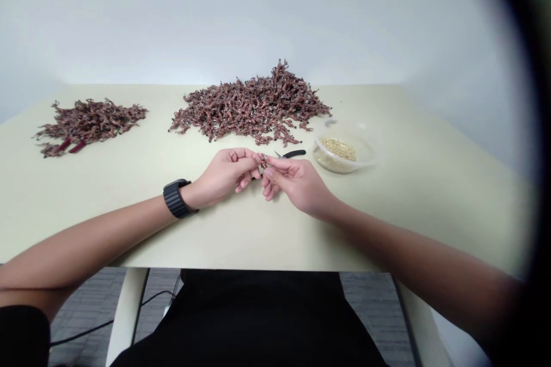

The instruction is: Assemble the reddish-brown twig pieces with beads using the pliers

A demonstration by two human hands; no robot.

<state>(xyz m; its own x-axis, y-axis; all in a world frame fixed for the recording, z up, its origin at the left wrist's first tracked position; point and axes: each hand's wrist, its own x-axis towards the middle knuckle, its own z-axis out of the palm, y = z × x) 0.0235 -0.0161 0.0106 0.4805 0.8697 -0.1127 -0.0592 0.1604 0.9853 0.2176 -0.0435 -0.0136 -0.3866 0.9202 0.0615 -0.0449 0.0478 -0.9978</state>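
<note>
Cream bench (387, 143); large heap of reddish-brown dried sprigs (253, 106) at centre, smaller heap (88, 125) at left. Clear plastic bowl (342, 152) of pale grains to right; black-handled snips (290, 154) just beyond hands. Left hand (224, 175), right hand (297, 183) half-closed, pinching small sprig (263, 160) between them. Sprig likely light, brittle; gentle pinch at its end seems safest.
</note>
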